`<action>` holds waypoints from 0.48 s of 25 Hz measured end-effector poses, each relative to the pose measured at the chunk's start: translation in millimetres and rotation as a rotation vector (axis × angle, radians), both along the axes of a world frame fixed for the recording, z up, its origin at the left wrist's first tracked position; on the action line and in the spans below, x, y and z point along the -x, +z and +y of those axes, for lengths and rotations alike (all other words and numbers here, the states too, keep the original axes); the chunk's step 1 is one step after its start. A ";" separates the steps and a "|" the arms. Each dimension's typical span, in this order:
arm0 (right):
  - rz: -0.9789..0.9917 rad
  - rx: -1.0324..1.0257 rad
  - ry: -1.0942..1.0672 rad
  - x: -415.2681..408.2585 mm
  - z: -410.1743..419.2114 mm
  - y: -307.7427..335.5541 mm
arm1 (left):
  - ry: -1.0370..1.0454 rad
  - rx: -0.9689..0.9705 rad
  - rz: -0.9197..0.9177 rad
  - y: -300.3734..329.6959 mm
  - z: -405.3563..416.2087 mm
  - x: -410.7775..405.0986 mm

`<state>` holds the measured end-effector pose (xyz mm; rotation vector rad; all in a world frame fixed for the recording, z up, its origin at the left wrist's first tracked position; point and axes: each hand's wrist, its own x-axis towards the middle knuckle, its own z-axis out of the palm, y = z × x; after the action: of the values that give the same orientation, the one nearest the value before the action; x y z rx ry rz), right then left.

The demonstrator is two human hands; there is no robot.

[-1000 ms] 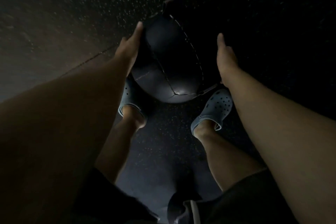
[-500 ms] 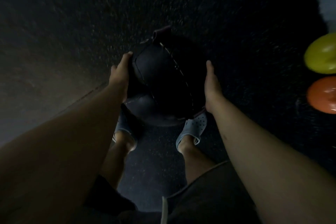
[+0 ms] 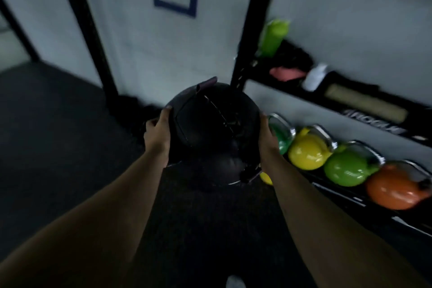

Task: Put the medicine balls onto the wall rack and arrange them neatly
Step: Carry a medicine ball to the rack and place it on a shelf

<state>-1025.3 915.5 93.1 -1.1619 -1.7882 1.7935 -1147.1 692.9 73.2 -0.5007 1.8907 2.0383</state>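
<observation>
You have the ball [image 3: 210, 124] held out in front of you at arm's length, clamped between both palms. Your left hand [image 3: 157, 132] presses its left flank with fingers wrapped and the thumb up on top. Your right hand [image 3: 265, 134] is flat on the right flank, fingers closed against the cover. Neither hand has anything else in it.

Keep the squeeze even and your elbows soft, since this looks like a heavy, slightly slack load. Carry it toward the black upright [image 3: 247, 30] ahead, which I take to be part of the rack; the frame is blurred, so I cannot make out where the ball's slot is. Find the cradle before you lift, then lower the ball in rather than dropping it. Mind the kettlebells [image 3: 306, 153] lined up along the low shelf [image 3: 350, 196] just past your right wrist.

The ball is black and matte, built of stitched panels with pale seams crossing the top face. A small dark tab sticks up from its far edge. Beneath it sits another dark round shape, possibly a second ball, though the light is too dim to tell.
</observation>
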 end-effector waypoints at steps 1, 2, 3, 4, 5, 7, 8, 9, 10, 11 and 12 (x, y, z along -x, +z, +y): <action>0.078 -0.017 -0.043 -9.5 13.7 38.2 | -0.048 -0.022 0.076 45.3 19.0 0.1; 0.156 -0.040 -0.091 -19.8 26.5 77.4 | -0.094 -0.051 0.156 91.8 38.4 -4.1; 0.229 -0.054 -0.139 -31.5 41.2 114.3 | -0.135 -0.080 0.234 136.3 57.5 -10.3; 0.311 -0.072 -0.174 -46.0 53.0 153.8 | -0.166 -0.107 0.308 177.7 75.6 -19.2; 0.372 -0.106 -0.188 -63.7 66.3 190.4 | -0.196 -0.130 0.377 213.5 93.6 -28.7; 0.464 -0.204 -0.222 -100.2 91.9 257.5 | -0.239 -0.194 0.500 277.9 128.1 -52.7; 0.494 -0.246 -0.247 -118.3 102.0 283.8 | -0.258 -0.226 0.539 302.3 143.3 -66.2; 0.536 -0.284 -0.276 -140.0 112.9 311.0 | -0.296 -0.271 0.590 326.6 160.7 -82.1; 0.571 -0.319 -0.292 -160.4 122.4 333.0 | -0.328 -0.303 0.645 346.1 176.0 -98.4; 0.601 -0.350 -0.302 -179.7 131.3 351.3 | -0.344 -0.330 0.695 362.6 190.9 -112.9; 0.627 -0.379 -0.319 -199.5 140.5 366.5 | -0.360 -0.363 0.729 378.3 205.5 -129.0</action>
<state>-825.8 1056.0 459.6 -0.5975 -1.3873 1.3488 -1018.1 898.4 451.5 0.7126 1.6838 2.3948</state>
